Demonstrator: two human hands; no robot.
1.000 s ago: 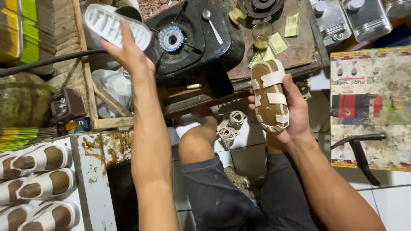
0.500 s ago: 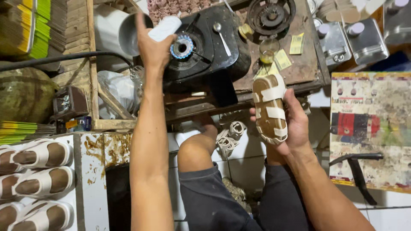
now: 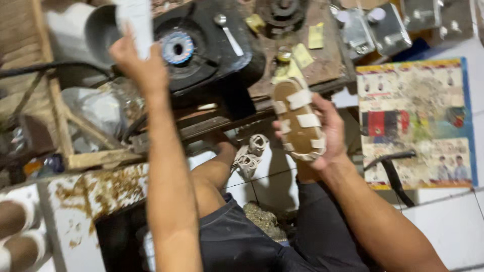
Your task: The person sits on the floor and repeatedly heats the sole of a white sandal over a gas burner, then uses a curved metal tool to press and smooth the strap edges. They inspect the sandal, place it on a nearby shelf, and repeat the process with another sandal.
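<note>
The left hand (image 3: 138,65) is raised over the bench (image 3: 322,65), fingers closed on one white sole (image 3: 135,20), held beside the single lit gas burner (image 3: 176,48) of the black stove (image 3: 212,45). The right hand (image 3: 327,131) grips one tan sandal upper (image 3: 300,121), which carries two white cross straps, just below the bench edge. One metal spoon (image 3: 227,31) lies on the stove. Two small rolls of strap (image 3: 252,153) lie on the tiled floor between the knees. Three finished sandals (image 3: 15,231) show at the left edge, partly cut off. One printed poster (image 3: 418,121) lies at the right, a dark-handled tool (image 3: 393,171) touching its lower edge
</note>
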